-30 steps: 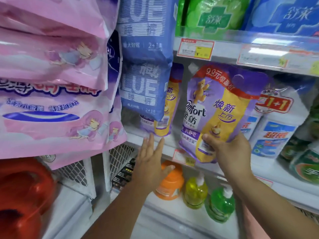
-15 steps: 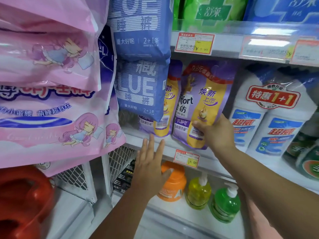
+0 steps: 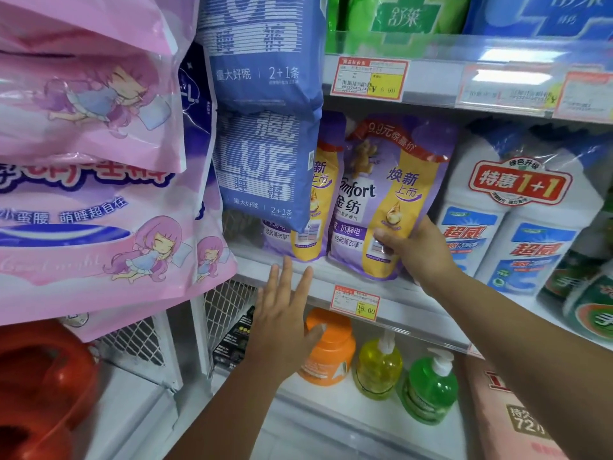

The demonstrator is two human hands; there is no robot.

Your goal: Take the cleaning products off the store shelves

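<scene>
A purple and yellow Comfort softener pouch [image 3: 388,194] stands upright on the middle shelf [image 3: 318,287]. My right hand [image 3: 414,250] grips its lower right corner, thumb across the front. A second pouch of the same kind [image 3: 318,220] stands just left of it, half hidden behind hanging blue packs. My left hand [image 3: 285,313] hovers below the shelf edge with straight, spread fingers and holds nothing. White cleaner bottles [image 3: 517,214] wrapped as a 1+1 pair stand to the right of the pouch.
Hanging blue packs [image 3: 265,154] and pink packs [image 3: 86,180] fill the left side. On the lower shelf stand an orange jar [image 3: 328,353], a yellow pump bottle [image 3: 378,366] and a green pump bottle [image 3: 431,386]. A red plastic item [image 3: 39,386] sits at the lower left.
My right hand has moved the Comfort pouch back and left, from out in front of the shelf to upright on it beside the second pouch. My left hand has stayed about where it was.
</scene>
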